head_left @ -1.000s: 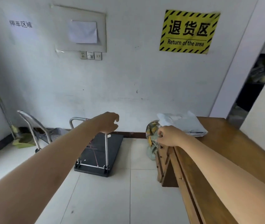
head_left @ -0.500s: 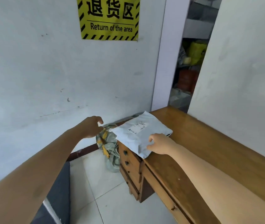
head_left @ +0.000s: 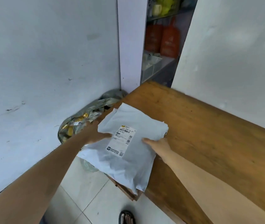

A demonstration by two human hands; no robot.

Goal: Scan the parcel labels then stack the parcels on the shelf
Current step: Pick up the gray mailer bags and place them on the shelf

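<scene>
Grey parcel in both hands, fingers hidden.

A pale grey parcel at centre carries a white label with black print. The counter is brown wood. Orange bags sit upper centre; the floor is white tile.

Both bare arms are extended forward, the left hand laid with its thumb on top of the parcel at its left edge, the right hand clasped on its right edge, thumb pointed inward.
</scene>
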